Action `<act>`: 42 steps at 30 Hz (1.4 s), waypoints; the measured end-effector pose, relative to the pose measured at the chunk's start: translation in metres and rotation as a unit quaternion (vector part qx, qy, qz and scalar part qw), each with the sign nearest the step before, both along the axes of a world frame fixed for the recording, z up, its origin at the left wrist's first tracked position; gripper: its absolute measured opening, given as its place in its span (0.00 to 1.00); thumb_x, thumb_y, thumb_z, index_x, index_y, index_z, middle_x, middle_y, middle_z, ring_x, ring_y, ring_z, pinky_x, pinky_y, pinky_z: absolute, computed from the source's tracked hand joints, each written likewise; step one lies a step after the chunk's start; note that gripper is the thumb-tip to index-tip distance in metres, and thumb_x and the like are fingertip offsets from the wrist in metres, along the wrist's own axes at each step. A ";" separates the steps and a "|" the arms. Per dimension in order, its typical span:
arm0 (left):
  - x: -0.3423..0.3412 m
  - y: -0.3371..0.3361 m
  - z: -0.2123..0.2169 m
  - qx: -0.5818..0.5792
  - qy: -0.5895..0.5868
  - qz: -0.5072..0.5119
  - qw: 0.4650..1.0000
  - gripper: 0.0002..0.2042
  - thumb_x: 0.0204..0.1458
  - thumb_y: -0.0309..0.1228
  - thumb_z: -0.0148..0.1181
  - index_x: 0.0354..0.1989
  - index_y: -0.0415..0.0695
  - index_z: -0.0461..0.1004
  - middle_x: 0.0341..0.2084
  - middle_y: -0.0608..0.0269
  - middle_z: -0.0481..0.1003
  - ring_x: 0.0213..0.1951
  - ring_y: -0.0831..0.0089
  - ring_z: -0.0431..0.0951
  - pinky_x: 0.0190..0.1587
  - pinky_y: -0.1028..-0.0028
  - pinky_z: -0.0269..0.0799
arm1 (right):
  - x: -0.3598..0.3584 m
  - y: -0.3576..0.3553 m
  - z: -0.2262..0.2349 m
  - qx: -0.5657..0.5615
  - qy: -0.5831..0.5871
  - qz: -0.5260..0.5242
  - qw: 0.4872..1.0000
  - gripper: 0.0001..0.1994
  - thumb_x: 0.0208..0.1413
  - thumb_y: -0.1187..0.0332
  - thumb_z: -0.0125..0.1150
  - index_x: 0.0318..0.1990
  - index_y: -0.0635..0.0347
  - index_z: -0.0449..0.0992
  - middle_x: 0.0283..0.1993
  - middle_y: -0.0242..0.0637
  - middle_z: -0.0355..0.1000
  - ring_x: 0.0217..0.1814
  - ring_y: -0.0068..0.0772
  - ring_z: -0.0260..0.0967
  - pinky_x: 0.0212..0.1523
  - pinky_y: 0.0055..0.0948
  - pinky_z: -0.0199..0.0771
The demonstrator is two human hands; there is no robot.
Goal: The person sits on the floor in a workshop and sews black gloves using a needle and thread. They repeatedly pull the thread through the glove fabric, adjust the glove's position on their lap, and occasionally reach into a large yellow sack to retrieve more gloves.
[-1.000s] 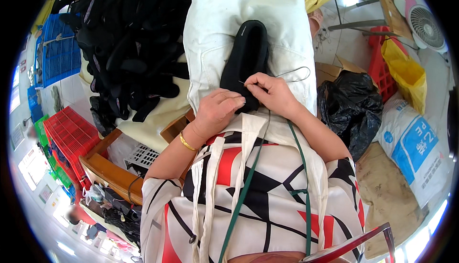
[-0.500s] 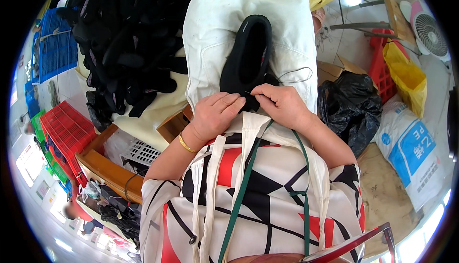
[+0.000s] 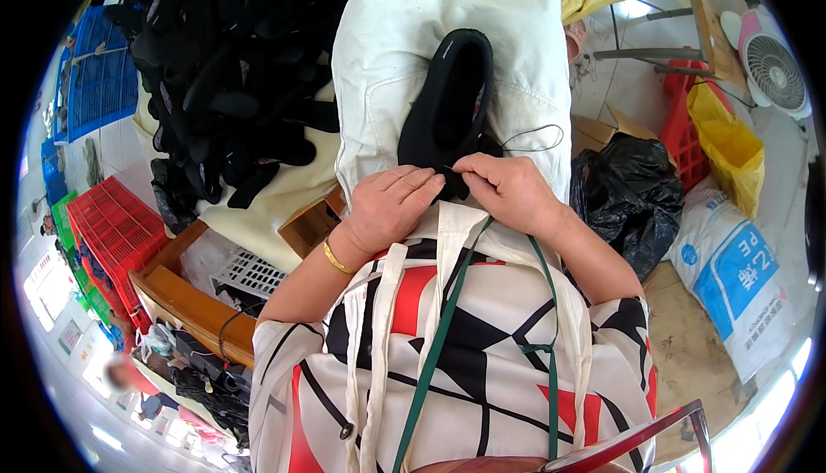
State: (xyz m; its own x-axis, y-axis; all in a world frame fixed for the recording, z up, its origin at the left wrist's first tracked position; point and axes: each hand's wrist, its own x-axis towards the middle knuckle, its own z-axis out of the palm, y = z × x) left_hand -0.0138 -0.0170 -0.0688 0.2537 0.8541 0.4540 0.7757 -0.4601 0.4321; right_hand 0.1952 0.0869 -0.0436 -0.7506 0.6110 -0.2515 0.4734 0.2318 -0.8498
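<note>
A black slip-on shoe (image 3: 418, 133) lies on the white cloth (image 3: 379, 69) over my lap, its opening facing up and its near end between my hands. My left hand (image 3: 391, 205) presses its closed fingers against the near end and grips it there. Right beside it, my right hand (image 3: 508, 187) is closed in a pinch on a thin needle, of which just a short piece shows at the fingertips. A dark thread (image 3: 551, 126) loops over the cloth, right of the shoe. My fingers hide the shoe's near tip.
Many black shoes (image 3: 232, 69) are heaped at the left on pale cloth. A wooden drawer (image 3: 185, 288) and a red crate (image 3: 116, 224) stand nearer left. At the right are a black plastic bag (image 3: 632, 193), a white-and-blue sack (image 3: 731, 275) and a fan (image 3: 773, 64).
The view has shifted very slightly. Both hands keep nearly the same place at the near end of the shoe, with no clear change of grip.
</note>
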 end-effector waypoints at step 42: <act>0.002 0.011 0.009 0.021 0.009 -0.004 1.000 0.17 0.36 0.25 0.68 0.39 0.46 0.80 0.34 0.65 0.77 0.33 0.65 0.78 0.33 0.71 0.76 | -0.040 0.033 -0.026 -0.072 0.075 0.051 0.993 0.07 0.61 0.64 0.58 0.36 0.57 0.74 0.34 0.33 0.70 0.32 0.34 0.72 0.29 0.33 0.71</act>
State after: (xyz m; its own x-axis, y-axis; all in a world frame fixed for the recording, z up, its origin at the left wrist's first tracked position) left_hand -0.0119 -0.0064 -0.0602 0.2699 0.8322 0.4843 0.7793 -0.4843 0.3978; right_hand 0.1557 0.1200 -0.0691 -0.8421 0.4962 -0.2113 0.3196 0.1435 -0.9366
